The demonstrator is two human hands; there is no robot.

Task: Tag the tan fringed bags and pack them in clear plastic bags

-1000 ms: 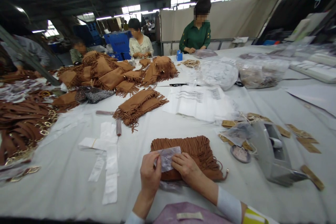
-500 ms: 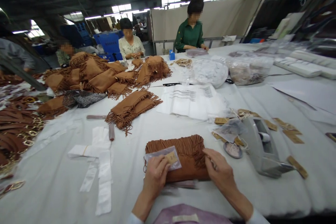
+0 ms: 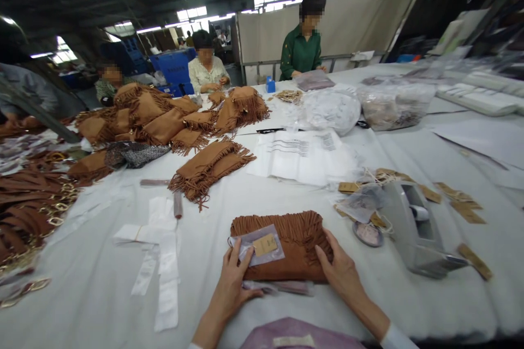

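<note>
A brown fringed bag (image 3: 286, 268) lies on the white-covered table in front of me. On its left part rests a small clear plastic pouch (image 3: 276, 235) with a tan tag (image 3: 265, 245). My left hand (image 3: 231, 281) grips the left end of the bag, its fingertips touching the pouch and its thumb low near the front edge. My right hand (image 3: 341, 267) is curled round the right end, fingers on the fringe. Wrapped strips (image 3: 292, 287) stick out along the bag's front edge; the bag hides part of them.
White paper strips (image 3: 167, 278) lie to the left. A tape dispenser (image 3: 417, 229), loose tan tags (image 3: 475, 262) and a small round dish (image 3: 367, 233) are at right. Beyond are white printed sheets (image 3: 303, 158) and piled fringed bags (image 3: 151, 114). Co-workers (image 3: 303, 46) are across the table.
My left fingers have let go of the tag, which now shows fully in its pouch, and have shifted to the bag's left end. My right hand has closed further round the right end.
</note>
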